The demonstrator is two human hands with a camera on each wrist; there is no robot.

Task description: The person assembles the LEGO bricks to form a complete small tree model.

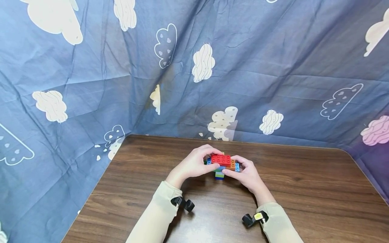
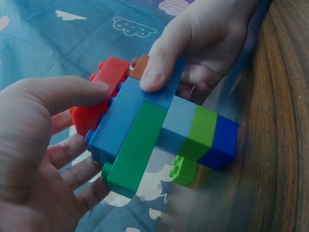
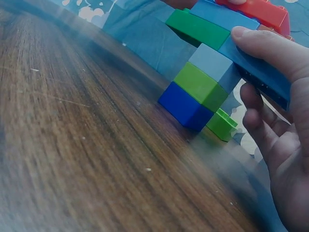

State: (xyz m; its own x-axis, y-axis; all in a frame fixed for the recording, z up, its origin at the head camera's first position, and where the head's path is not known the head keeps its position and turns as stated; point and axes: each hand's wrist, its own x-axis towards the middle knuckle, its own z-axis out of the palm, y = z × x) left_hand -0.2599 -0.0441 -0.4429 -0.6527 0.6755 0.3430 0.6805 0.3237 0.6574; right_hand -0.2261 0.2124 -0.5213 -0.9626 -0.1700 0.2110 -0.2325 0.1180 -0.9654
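Observation:
A build of toy bricks stands on the table, its column a dark blue brick (image 3: pixel 186 107), a lime brick (image 3: pixel 202 87) and a pale blue brick (image 3: pixel 215 66). Wider layers rest above, with a green brick (image 2: pixel 135 147), blue bricks (image 2: pixel 118 118) and an orange brick (image 1: pixel 232 164). My left hand (image 1: pixel 196 163) pinches the red brick (image 1: pixel 221 160) on top; blue studs show along its underside in the left wrist view. My right hand (image 1: pixel 247 172) grips the right end, its thumb on a blue brick (image 3: pixel 260 72). The bricks hide some fingertips.
A light green studded brick (image 2: pixel 184 170) shows behind the column; whether it joins the build I cannot tell. The brown wood table (image 1: pixel 304 189) ends at a blue cloud-print cloth (image 1: pixel 258 74) behind and at the left.

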